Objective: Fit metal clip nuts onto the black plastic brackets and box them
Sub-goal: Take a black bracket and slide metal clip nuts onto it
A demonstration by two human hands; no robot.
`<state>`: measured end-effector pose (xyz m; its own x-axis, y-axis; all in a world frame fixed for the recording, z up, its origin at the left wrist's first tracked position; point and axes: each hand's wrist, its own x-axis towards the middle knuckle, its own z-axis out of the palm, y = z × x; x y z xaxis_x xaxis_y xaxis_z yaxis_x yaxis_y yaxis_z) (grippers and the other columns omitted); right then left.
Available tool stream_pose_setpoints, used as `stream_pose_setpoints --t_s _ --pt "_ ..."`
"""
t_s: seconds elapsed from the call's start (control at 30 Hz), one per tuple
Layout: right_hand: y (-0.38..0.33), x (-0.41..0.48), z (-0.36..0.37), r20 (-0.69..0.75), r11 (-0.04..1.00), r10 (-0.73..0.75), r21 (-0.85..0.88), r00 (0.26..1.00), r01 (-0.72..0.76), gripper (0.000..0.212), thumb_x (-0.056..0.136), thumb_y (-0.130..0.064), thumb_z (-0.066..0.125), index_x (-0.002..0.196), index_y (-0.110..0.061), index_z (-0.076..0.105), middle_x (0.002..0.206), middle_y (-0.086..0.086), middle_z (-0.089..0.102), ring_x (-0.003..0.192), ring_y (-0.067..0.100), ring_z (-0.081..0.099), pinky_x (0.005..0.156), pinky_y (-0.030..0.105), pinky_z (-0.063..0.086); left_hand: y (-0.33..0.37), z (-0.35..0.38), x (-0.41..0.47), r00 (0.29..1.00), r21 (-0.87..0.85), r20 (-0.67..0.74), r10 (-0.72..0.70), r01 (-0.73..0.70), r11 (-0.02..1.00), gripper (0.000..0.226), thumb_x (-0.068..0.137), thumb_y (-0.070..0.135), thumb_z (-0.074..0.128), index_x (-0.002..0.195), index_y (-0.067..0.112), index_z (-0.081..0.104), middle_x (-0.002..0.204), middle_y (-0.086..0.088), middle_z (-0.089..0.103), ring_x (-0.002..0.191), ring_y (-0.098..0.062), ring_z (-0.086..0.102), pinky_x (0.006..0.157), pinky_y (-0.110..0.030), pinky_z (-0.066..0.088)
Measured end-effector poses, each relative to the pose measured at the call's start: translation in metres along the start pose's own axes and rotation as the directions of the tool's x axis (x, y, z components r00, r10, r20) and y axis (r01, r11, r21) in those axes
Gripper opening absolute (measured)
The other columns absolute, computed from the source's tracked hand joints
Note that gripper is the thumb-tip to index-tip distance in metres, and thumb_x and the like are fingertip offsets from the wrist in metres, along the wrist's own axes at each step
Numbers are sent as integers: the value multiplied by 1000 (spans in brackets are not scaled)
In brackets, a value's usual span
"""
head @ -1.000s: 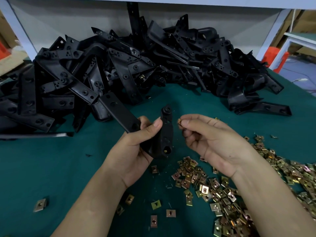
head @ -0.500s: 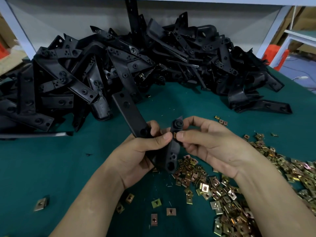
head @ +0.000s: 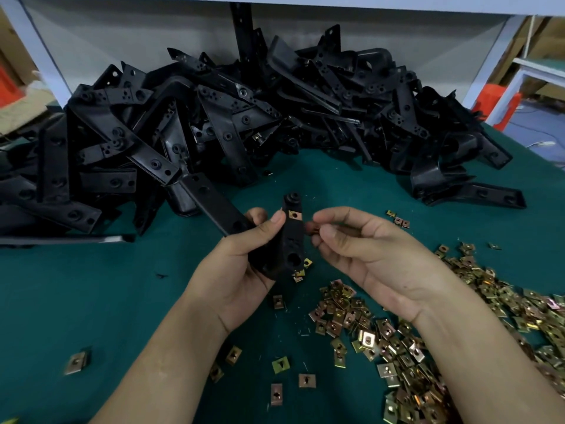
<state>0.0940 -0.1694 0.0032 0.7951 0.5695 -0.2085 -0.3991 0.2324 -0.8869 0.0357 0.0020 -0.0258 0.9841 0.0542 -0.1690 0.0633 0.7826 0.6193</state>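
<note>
One held bracket [head: 290, 240] bears one fitted clip nut [head: 294, 214].

Illumination: moderate, diffuse, from overhead; cool cast. Bench [head: 76, 301] evenly lit in fg. Shadows soft and faint, mostly at the foot of the bracket pile [head: 214, 127]. Pile recesses crush to black w/ little detail; upper faces carry a soft sheen. Back panel [head: 428, 62] under the shelf [head: 367, 0] is dimmer. Loose clip nuts [head: 382, 341] give small glints. Motion blur: right hand [head: 376, 264] fingers [head: 328, 234] and pinched clip nut [head: 313, 228] smeared. Wide-angle distortion: frame posts [head: 489, 65] splay outward toward top. Corners soft, esp. lower left.
</note>
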Motion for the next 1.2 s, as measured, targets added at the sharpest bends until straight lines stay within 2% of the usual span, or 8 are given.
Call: stream_pose_setpoints --t_s 0.13,0.3,0.5,0.67,0.8,1.0,1.2 --pt "0 0 1 -46 996 16 -82 999 -20 13 73 -17 72 83 -14 81 82 6 75 65 6 66 61 15 55 1 -1 0 1000 -23 -26 11 -12 1000 22 74 12 76 79 23 58 85 1 72 77 -12 73 60 -24 58" --pt "2 0 2 -31 995 23 -101 999 -26 21 72 -9 70 91 -12 80 84 5 76 70 7 68 63 15 54 1 -2 1 999 -58 -35 24 -26 998 20 77 12 75 82 21 58 83 1 72 78 -12 74 61 -22 57" --pt "2 0 2 -41 991 30 -132 999 -35 25 74 -14 69 97 -8 76 83 6 75 65 5 65 59 13 53 2 -1 1 998 -95 -52 43 -48 994 20 76 11 75 82 20 59 78 1 71 74 -12 74 61 -22 58" --pt "2 -1 2 -13 993 46 -108 999 -47 30 73 -7 68 102 -5 75 88 12 75 74 10 70 59 13 53 2 -3 3 997 -96 -60 48 -54 994 16 76 12 76 77 19 62 82 0 70 80 -14 73 72 -27 60" --pt "1 -2 4 -7 988 52 -146 999 -52 32 75 -11 70 106 -3 72 86 9 75 69 6 68 57 12 52 2 -3 3 998 -88 -35 57 -60 994 16 80 12 73 77 19 59 82 -2 69 79 -17 74 70 -27 60" --pt "2 -2 6 2 988 34 -153 999 -33 24 71 -13 74 94 -8 75 75 3 72 62 4 64 55 12 50 -1 -6 4 997 -39 24 72 -71 997 19 83 13 74 75 20 59 86 -3 69 82 -19 74 71 -28 60" --pt "3 -1 7 46 991 53 -127 998 -47 17 69 -15 76 86 -10 79 72 1 68 58 4 59 50 11 44 -3 -10 5 990 21 100 95 -97 995 22 80 17 77 74 21 56 96 -5 72 97 -21 72 89 -34 60"
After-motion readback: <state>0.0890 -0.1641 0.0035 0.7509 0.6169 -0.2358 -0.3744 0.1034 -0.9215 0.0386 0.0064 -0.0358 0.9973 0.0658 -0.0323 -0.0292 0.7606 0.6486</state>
